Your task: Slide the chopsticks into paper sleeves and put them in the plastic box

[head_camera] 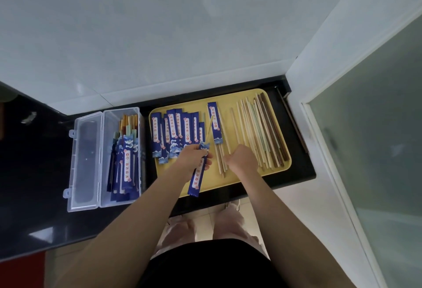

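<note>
Now, at the far left on the dark counter (34, 196) stands one clear plastic box (123, 114) with its lid (86, 164) folded open to the left; two small latches show on the lid's outer edge. Inside the box lie sleeved chopsticks (126, 169), perhaps six or more bundles, but they overlap too much for an exact count, and their bare ends point to the wall. To the right of the box is one yellow tray (230, 183). On its left part lies a fanned pile of empty blue paper sleeves (175, 132), about eight or nine, overlapping. The left hand (194, 157) has its fingers curled around one blue sleeve (196, 179), which it holds tilted above the tray's near edge, and one pale chopstick (209, 129) sticks out of the sleeve's upper end. Just beside it, one more sleeved pair (215, 123) lies on the tray with its sticks coming out toward the person. The right hand (242, 158) hovers low over the tray with fingers curled; I cannot tell if it pinches any stick. On the right part of the tray lie the loose chopsticks (260, 127), roughly fifteen, pale, green and dark brown.
</note>
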A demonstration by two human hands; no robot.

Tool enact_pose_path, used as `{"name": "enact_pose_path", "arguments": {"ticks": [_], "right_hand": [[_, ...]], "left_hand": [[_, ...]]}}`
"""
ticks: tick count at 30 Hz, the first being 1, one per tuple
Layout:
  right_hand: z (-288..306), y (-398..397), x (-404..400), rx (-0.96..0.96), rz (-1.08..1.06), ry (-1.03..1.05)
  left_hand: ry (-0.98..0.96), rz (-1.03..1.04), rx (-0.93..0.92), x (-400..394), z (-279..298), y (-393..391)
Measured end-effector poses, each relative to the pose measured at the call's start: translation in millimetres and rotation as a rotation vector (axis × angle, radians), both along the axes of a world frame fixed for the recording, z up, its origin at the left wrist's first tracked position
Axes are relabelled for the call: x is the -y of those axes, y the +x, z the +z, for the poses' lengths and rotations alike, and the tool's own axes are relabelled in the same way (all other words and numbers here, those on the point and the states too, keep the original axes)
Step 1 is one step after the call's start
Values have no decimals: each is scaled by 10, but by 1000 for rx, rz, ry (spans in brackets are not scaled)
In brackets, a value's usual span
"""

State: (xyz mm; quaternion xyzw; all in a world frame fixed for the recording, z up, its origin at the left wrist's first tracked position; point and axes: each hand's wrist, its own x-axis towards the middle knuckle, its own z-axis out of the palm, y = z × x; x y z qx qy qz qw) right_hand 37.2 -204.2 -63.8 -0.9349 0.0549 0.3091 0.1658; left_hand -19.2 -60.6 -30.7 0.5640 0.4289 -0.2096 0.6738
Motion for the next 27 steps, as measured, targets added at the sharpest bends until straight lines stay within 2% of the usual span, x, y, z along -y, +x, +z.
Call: {"name": "enact_pose_path", "arguments": {"ticks": [3,6,12,15,20,25,27], "right_hand": [[225,31,105,111,-85,71],[596,118,219,322,-167,165],[1419,430,336,579,-471,654],[1716,537,342,609,-593,849],[1848,638,286,535,-547,917],[1771,615,129,424,-520,1003],[1691,589,68,395,-525,1018]], "left_hand": [[-9,31,35,-1,46,27],[21,33,96,30,194,113],[184,10,226,121,561,355],[279,-33,262,112,707,434],[301,-83,334,88,864,452],[70,-216,464,118,996,362],[49,-290,478,118,993,305]]}}
